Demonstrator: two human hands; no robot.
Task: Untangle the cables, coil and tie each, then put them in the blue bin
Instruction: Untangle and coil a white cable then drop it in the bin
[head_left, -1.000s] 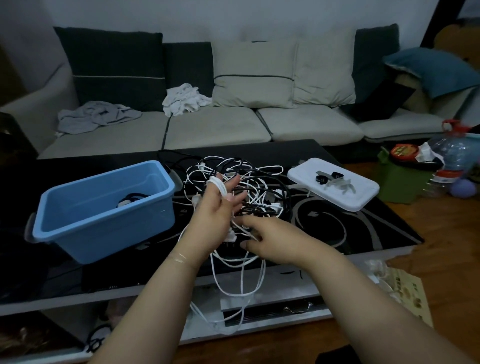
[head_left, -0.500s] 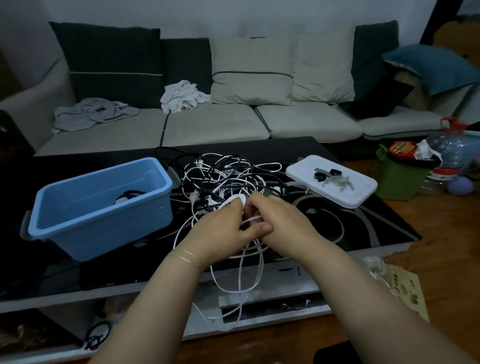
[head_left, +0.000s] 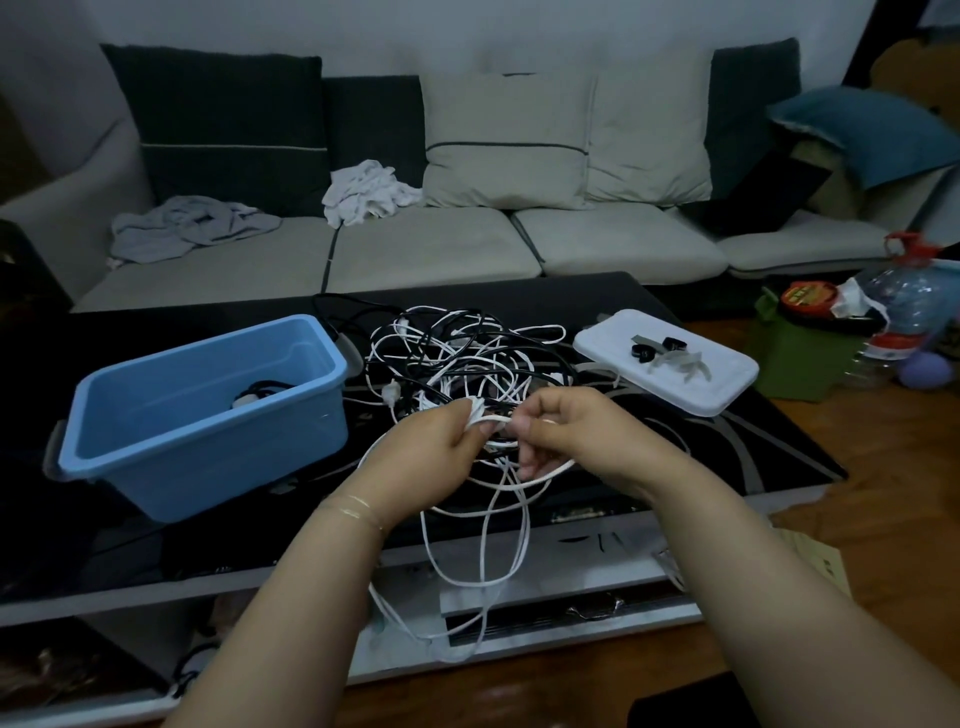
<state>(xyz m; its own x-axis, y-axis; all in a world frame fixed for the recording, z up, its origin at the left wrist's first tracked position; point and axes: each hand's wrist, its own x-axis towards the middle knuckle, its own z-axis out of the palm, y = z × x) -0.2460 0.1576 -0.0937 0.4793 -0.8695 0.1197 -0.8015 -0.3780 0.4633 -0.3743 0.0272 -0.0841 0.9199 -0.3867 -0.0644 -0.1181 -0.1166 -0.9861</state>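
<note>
Both hands, left hand (head_left: 441, 441) and right hand (head_left: 566, 431), are pinching a thin white cable (head_left: 498, 525) above the black glass table (head_left: 727, 441), beside the blue plastic bin (head_left: 208, 415). Its loops are hanging over the table's edge and may snag the black-and-white cable tangle (head_left: 467, 358) behind.

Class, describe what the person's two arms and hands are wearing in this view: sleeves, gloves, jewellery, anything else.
Both forearms are bare, with no sleeves in view and no gloves. The left hand has a thin gold-coloured bracelet at its wrist. The right hand and its wrist show no jewellery.
</note>
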